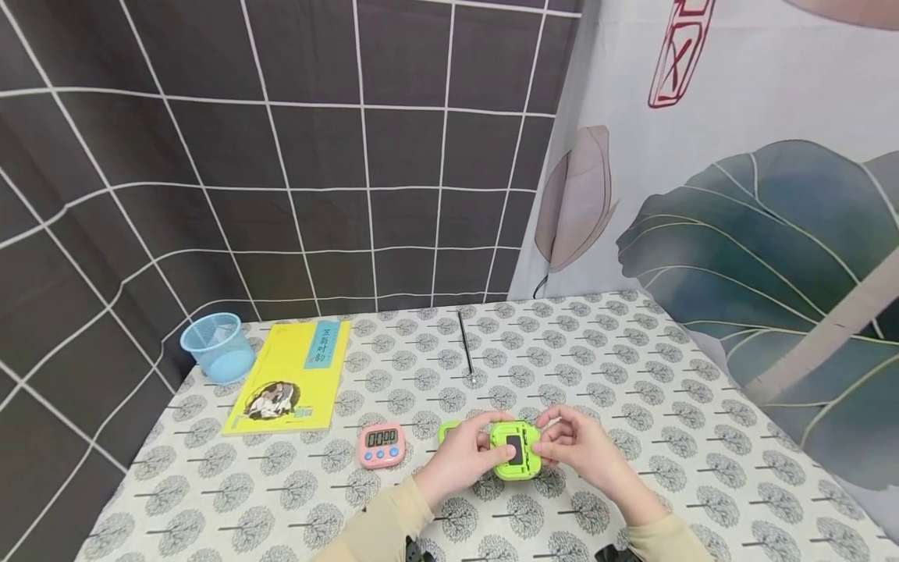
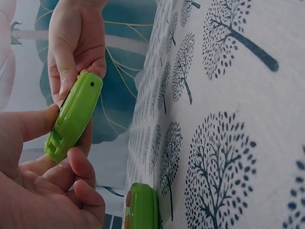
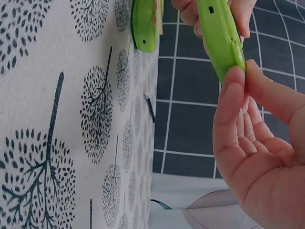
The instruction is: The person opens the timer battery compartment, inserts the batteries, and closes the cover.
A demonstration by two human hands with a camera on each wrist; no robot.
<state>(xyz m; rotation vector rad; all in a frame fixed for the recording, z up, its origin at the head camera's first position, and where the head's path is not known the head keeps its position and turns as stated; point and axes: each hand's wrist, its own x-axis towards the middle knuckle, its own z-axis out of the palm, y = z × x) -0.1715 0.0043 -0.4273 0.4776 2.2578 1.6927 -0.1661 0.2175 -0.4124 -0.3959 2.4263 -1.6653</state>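
Note:
Both hands hold a lime-green timer (image 1: 525, 462) above the table, its back with a dark rectangle turned up toward the head camera. My left hand (image 1: 462, 459) grips its left side, thumb over the back and fingers underneath. At the opposite edge, the thumb and index finger of my right hand (image 1: 581, 451) pinch the rim. The right wrist view shows that pinch on the green case (image 3: 218, 40) closely. A second green object (image 2: 143, 207) of similar rounded shape lies on the table, mostly hidden behind my left hand in the head view.
Left of the hands lies a pink digital timer (image 1: 381, 460) reading zeros. Farther left are a yellow book (image 1: 309, 390) and a light blue mesh basket (image 1: 228, 361). A thin black rod (image 1: 465, 343) lies toward the back of the tree-patterned tablecloth (image 1: 562, 367). Curtains hang behind and at the right.

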